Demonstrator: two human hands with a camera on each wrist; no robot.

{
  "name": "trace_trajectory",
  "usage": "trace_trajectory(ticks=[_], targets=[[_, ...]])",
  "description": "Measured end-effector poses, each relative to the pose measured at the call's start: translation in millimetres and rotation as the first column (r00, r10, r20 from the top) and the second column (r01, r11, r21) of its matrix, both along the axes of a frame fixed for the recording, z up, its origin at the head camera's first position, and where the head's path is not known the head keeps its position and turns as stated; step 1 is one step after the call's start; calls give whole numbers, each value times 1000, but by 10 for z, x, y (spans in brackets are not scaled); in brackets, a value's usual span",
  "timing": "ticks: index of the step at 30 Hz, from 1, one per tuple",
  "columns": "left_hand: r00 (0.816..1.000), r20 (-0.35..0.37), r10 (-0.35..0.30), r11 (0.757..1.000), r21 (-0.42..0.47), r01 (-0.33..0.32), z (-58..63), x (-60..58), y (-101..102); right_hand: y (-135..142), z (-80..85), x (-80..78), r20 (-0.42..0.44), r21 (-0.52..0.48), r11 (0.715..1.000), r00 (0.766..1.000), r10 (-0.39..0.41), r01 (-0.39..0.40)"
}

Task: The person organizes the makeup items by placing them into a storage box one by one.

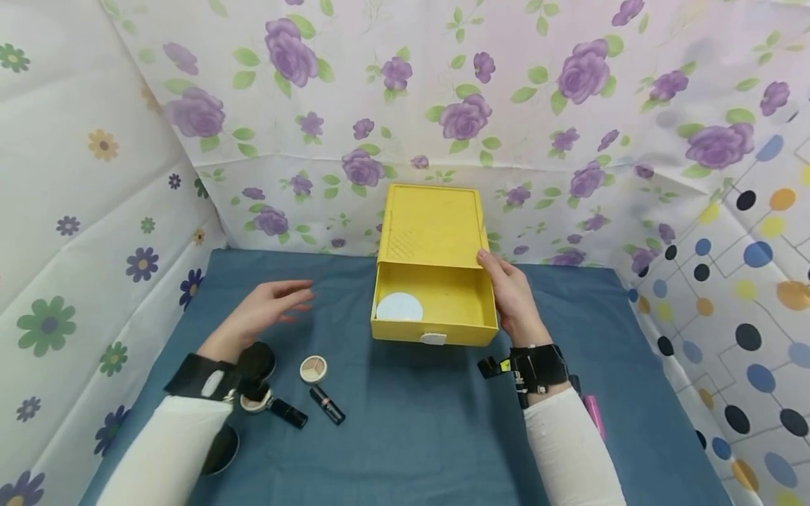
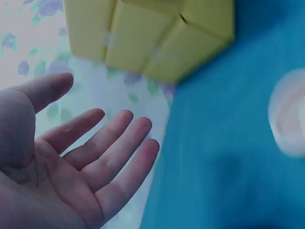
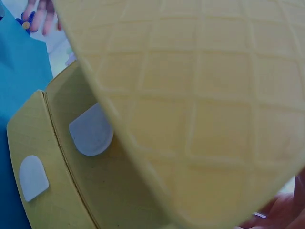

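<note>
A yellow drawer box (image 1: 433,223) stands near the back wall with its lower drawer (image 1: 458,332) pulled out. Inside that drawer, at its left, lies a round white item (image 1: 399,308). My right hand (image 1: 511,295) grips the box's right side, thumb at the top edge; in the right wrist view a quilted yellow panel (image 3: 228,95) hides most of the fingers. My left hand (image 1: 268,313) hovers left of the box, holding nothing, its fingers spread (image 2: 121,162). A three-tone round makeup palette (image 1: 313,369) and a dark lipstick (image 1: 327,405) lie on the cloth near it.
Beside and under the left forearm are black round items (image 1: 220,451) and a black stick-shaped item (image 1: 288,413). A pink tube (image 1: 593,416) lies by the right forearm. Blue cloth (image 1: 418,436) covers the surface, with patterned sheets (image 1: 354,91) around it.
</note>
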State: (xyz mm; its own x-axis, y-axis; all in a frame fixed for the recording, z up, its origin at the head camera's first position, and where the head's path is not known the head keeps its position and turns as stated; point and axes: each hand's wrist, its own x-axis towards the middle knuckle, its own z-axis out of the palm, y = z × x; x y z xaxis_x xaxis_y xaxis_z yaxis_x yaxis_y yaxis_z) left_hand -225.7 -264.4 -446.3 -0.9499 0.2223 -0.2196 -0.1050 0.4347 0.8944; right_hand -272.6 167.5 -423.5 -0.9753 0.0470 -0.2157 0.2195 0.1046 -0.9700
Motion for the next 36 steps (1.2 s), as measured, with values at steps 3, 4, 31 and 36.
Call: trace_trajectory(ticks=[3,4,31,36], targets=[[998,-67,17,988,-149,-27,-72,173,-286,3,-10,-13,-8,15,1000,1000,4,-4],[996,-85,18,977,-211,-36,-96,230,-368,5,-12,-17,-12,20,1000,1000,6,-6],[991,2,-132,794,-599,106,-515,587,-690,33,-44,-10,-46,18,1000,999,18,-17],[993,33,-117,792,-599,113,-509,576,-668,33,-41,-30,-51,31,999,999,12,-11]])
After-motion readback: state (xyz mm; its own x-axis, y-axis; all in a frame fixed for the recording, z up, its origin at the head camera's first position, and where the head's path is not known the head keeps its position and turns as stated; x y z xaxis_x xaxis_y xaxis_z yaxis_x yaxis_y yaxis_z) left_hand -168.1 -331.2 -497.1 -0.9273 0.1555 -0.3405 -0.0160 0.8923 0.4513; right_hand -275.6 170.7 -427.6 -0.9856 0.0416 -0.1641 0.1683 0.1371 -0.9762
